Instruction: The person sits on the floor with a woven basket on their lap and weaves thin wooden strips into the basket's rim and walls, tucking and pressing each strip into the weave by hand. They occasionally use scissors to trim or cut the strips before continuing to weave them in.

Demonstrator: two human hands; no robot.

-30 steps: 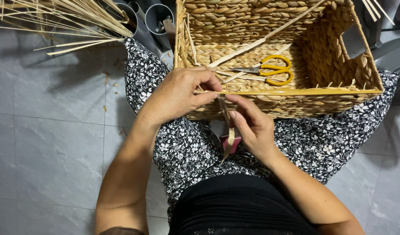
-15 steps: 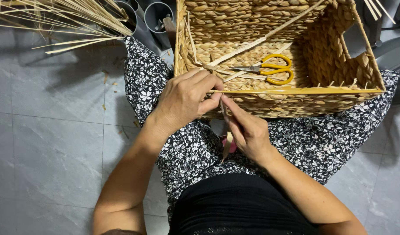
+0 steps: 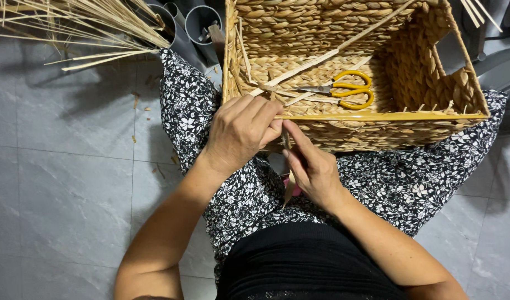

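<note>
A rectangular woven straw basket [image 3: 455,94] rests on my lap, its open top toward the camera. My left hand [image 3: 241,130] grips the near rim at the basket's left corner. My right hand [image 3: 313,166] sits just below the rim and pinches a thin flat straw strip [image 3: 289,189] that runs down from the rim. Yellow-handled scissors [image 3: 344,90] lie inside the basket on its woven floor, among several loose pale strips [image 3: 299,71].
A bundle of long dry straw stalks [image 3: 83,22] lies on the grey tiled floor [image 3: 66,166] at top left. Two dark round containers [image 3: 202,22] stand behind the basket. More stalks [image 3: 477,11] poke in at top right. Small straw scraps dot the floor.
My left hand has slid slightly along the rim toward the corner. My right hand has shifted up closer to the rim, still holding the strip.
</note>
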